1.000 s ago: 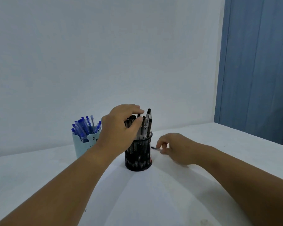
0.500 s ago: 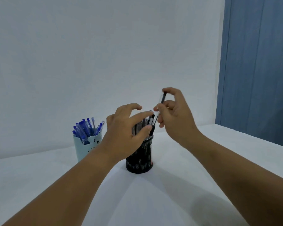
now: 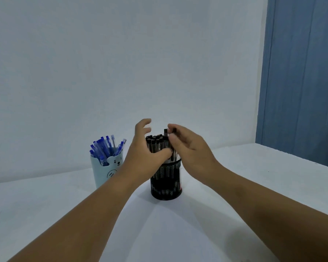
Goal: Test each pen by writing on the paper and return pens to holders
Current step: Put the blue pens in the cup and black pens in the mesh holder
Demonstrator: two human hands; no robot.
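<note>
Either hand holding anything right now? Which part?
The right hand pinches a black pen near its top end, lowering it into the black mesh holder. The left hand holds nothing, thumb against the pens.

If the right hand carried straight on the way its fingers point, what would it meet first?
The right hand points left over the black mesh holder. It would first meet the black pens standing there, and beyond them probably the left hand; depth between them is unclear.
</note>
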